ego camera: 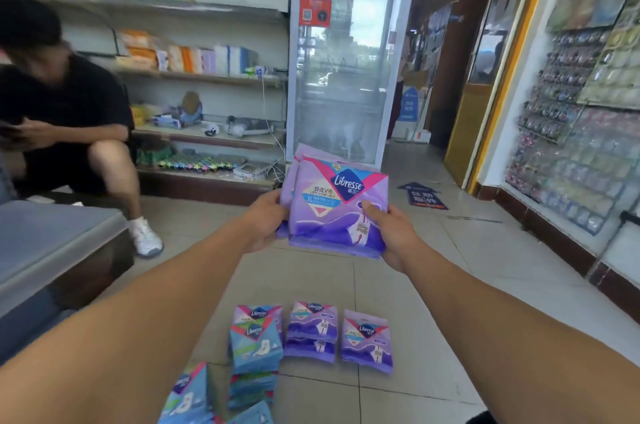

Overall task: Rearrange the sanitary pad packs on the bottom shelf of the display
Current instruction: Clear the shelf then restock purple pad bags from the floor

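I hold a stack of purple Libresse pad packs point(334, 205) upright in front of me, above the floor. My left hand point(265, 221) grips the stack's left edge. My right hand point(391, 231) grips its lower right corner, thumb on the front. On the tiled floor below lie more packs: two purple piles point(311, 330) point(366, 340) and several blue packs point(254, 347) stacked to their left, with another blue pack point(188, 392) at the bottom edge. The display shelves point(207, 136) stand at the back left; their bottom shelf point(204, 178) carries small coloured goods.
A person in black point(65, 119) sits at the left by the shelves, looking at a phone. A grey lidded box point(52, 250) is at my left. A glass-door fridge point(346, 70) stands ahead. A wall rack of small trinkets point(571, 133) lines the right.
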Motion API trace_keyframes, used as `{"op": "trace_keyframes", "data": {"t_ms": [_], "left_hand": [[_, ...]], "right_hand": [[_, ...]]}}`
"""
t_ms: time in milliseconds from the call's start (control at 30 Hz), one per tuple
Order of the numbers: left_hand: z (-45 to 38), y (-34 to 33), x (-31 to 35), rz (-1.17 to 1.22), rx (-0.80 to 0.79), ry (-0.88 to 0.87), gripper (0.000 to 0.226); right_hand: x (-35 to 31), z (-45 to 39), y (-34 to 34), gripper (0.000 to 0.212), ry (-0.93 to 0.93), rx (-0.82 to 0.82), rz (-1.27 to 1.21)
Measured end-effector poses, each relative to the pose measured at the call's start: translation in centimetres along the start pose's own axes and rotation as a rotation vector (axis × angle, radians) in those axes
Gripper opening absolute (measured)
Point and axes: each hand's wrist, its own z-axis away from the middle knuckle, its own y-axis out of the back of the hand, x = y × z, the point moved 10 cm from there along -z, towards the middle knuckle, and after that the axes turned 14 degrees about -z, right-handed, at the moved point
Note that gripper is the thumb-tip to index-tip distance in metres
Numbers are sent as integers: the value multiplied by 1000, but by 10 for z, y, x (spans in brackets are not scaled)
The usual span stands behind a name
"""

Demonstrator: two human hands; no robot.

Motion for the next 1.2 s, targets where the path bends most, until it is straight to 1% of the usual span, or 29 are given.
{"op": "trace_keyframes", "data": {"t_ms": [67,133,167,333,400,467,533,633,700,800,900,1000,1100,1200], "left_hand": [[19,34,3,4,32,46,24],[43,70,0,41,76,141,18],[55,85,1,34,85,150,16],[109,156,4,-156,104,147,25],[134,193,4,-228,203,146,27],[159,229,7,-302,320,122,23],[187,259,12,-472,434,117,25],[233,296,20,-804,626,189,43],[257,309,20,-918,662,235,63],[293,324,11,-936,686,297,81],[333,340,5,-919,735,344,88],[376,357,3,-953,801,391,89],[420,375,0,-965,884,464,90],[465,388,2,-993,986,519,88]], "right_hand": [[6,1,-33,40,2,-39,-23],[20,4,-65,38,-17,-76,-27],[27,6,-83,36,-28,-100,-24],[65,22,-180,27,-47,-254,-4],[76,31,-219,27,-44,-307,11],[86,39,-255,31,-32,-354,29],[92,48,-289,32,-2,-391,47],[101,69,-335,38,35,-460,112],[106,85,-364,37,86,-525,178],[117,112,-402,43,194,-622,312],[126,144,-433,50,273,-714,410],[147,176,-464,48,227,-850,447],[164,207,-496,59,197,-972,490],[176,240,-526,60,174,-1067,490]]}}
